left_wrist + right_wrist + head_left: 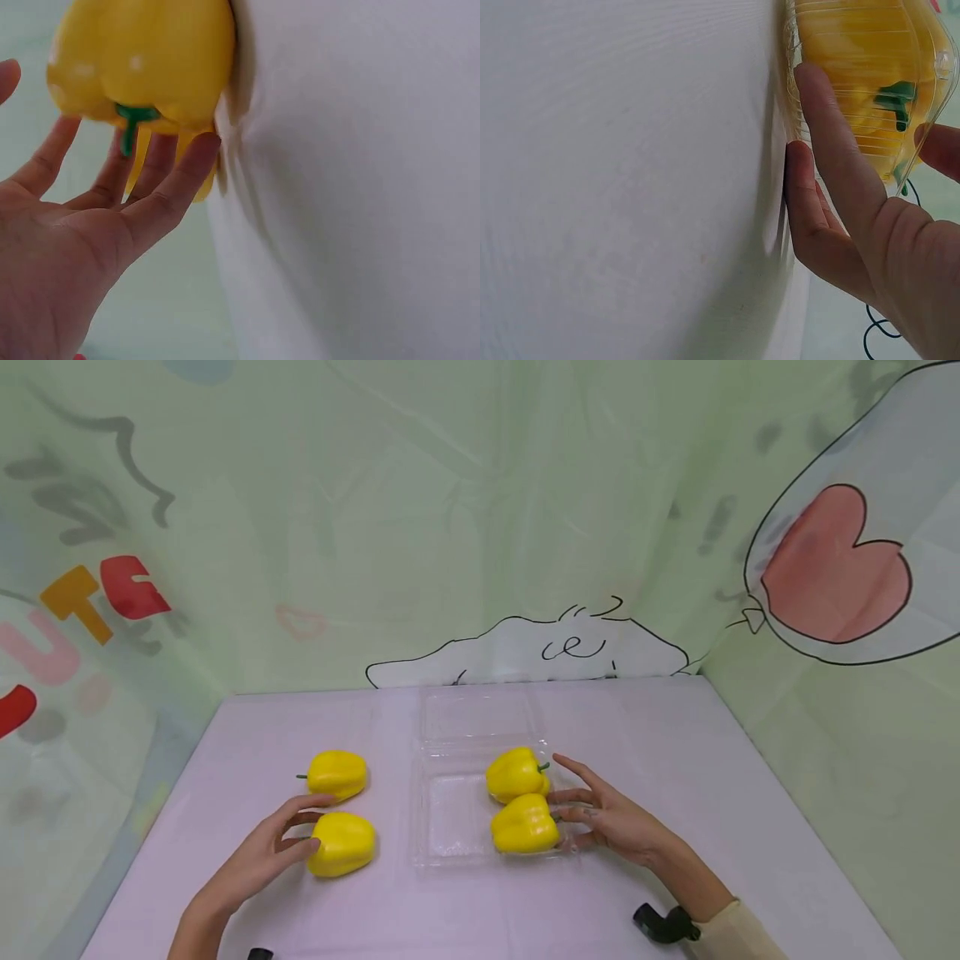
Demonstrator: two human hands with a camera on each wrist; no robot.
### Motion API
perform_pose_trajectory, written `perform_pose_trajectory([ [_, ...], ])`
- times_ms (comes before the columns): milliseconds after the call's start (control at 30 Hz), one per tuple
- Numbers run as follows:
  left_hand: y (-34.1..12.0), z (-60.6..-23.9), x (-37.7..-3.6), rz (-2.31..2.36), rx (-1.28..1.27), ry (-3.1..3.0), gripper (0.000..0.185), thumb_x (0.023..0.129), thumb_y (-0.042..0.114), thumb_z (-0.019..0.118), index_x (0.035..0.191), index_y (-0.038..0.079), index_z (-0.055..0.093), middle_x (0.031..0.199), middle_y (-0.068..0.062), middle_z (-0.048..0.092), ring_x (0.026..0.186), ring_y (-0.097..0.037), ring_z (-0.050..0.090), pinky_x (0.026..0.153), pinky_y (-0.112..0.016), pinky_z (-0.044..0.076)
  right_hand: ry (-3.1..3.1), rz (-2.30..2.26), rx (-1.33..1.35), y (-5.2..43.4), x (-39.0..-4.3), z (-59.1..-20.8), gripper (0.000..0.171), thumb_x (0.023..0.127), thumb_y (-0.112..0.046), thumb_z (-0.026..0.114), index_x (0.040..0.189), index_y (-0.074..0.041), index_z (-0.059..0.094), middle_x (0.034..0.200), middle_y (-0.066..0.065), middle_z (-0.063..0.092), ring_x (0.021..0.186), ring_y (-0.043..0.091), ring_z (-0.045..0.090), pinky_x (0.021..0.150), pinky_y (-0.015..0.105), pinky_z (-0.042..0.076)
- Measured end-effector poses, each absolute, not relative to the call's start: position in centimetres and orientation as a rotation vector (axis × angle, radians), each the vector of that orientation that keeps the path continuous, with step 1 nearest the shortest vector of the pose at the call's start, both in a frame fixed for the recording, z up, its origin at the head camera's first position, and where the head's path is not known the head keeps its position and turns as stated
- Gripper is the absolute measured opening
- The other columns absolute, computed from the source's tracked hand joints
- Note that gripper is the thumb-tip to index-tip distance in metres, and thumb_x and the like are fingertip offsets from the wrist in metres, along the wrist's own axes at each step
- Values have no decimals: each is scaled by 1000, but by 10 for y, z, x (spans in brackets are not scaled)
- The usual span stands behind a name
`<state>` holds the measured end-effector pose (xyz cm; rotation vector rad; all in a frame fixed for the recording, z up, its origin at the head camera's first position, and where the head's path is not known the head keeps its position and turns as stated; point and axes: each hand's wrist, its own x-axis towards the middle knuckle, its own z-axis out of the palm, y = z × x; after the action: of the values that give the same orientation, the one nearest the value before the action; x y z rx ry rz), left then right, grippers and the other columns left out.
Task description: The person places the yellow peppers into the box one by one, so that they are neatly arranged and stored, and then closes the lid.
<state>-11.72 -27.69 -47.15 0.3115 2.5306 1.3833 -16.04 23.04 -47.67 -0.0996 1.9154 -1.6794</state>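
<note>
Two yellow bell peppers lie on the table left of a clear plastic box: a far pepper (337,774) and a near pepper (343,845). My left hand (258,860) is beside the near one, thumb at its left end, forefinger by the far one. In the left wrist view, loosely spread fingers reach the stem end of a pepper (150,52). The clear box (457,860) holds two more, a back pepper (513,775) and a front pepper (525,825), in its right half. My right hand (618,822) rests against the box's right side, fingers extended, around its wall (855,154).
Hinged behind the box, its transparent lid (480,714) lies open on the pale table (637,727). Printed curtains (465,527) enclose the table at the back and sides. A black wrist device (663,925) sits near the right sleeve.
</note>
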Motion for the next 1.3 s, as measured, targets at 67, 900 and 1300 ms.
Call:
perform_pose_trajectory([
  [67, -280, -473, -119, 1415, 254, 2461, 57, 102, 27, 70, 154, 14, 50, 156, -16, 53, 133, -19, 55, 103, -28, 54, 1912, -1683, -100, 230, -160, -476, 93, 98, 8, 50, 172, -32, 9, 161, 37, 35, 122, 26, 65, 90, 47, 66],
  [900, -282, -488, -118, 1473, 264, 2350, 60, 100, 23, 72, 154, 10, 50, 157, -16, 52, 123, 3, 55, 101, -15, 51, 1906, -1703, -80, 230, -160, -477, 90, 102, 1, 56, 171, -32, 11, 161, 36, 37, 127, 28, 64, 91, 47, 65],
  [1300, -280, -489, -117, 1478, 225, 2337, 61, 99, 24, 72, 154, 11, 50, 161, -15, 49, 124, 4, 52, 100, -16, 51, 1884, -1710, -90, 232, -161, -478, 91, 101, 1, 57, 171, -32, 10, 161, 35, 37, 126, 27, 64, 91, 46, 65],
])
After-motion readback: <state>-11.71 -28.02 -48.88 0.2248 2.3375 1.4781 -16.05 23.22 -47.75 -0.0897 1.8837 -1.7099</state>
